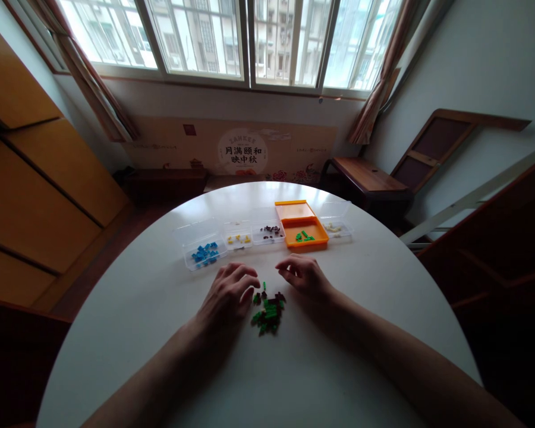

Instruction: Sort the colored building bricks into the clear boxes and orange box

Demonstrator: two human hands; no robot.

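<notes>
A small pile of green and dark brown toy bricks lies on the white table in front of me. Just left of it rests my left hand, fingers loosely bent, a gap between index finger and thumb, nothing visible in them. My right hand is above and right of the pile, its thumb and index fingertips pinched together; whether a small piece is between them I cannot make out. Past that hand stands an open orange box with several green bricks inside.
Clear lidded boxes stand open in a row: one with blue bricks, one with yellow pieces, one with dark pieces, one with cream pieces. The round white table faces a window; a wooden bench stands beyond.
</notes>
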